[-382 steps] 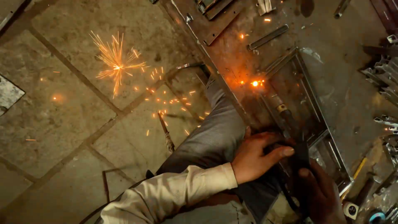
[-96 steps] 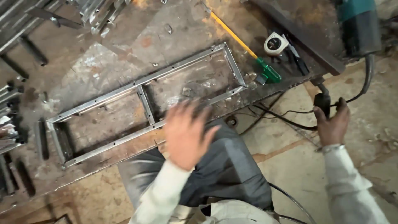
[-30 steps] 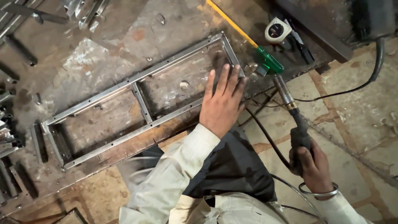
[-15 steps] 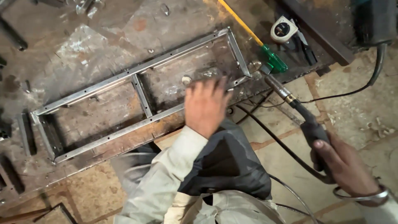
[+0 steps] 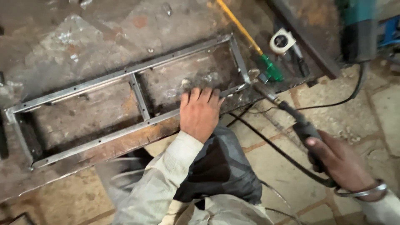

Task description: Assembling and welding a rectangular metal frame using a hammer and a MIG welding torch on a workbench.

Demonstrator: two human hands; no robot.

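Note:
A long rectangular steel frame (image 5: 125,75) with one cross bar lies flat on a rusty metal plate (image 5: 83,33). My left hand (image 5: 200,114) rests palm down on the frame's near rail, fingers spread, close to its right corner. My right hand (image 5: 339,164) grips the black handle of a welding torch (image 5: 291,118). The torch's metal tip points at the frame's right near corner (image 5: 249,83), almost touching it. A black cable (image 5: 271,146) runs from the torch across the floor.
A yellow rod with a green handle (image 5: 250,41) lies at the plate's right end beside a small round white tool (image 5: 282,41). A teal power tool (image 5: 360,25) sits top right with its cord (image 5: 333,102). Stone floor tiles (image 5: 375,104) lie to the right. My knee (image 5: 221,166) is below.
Sparks flew from grinding long ago. Since a second ago my left hand slid down onto the near rail, and my right hand brought the torch tip up to the frame's corner.

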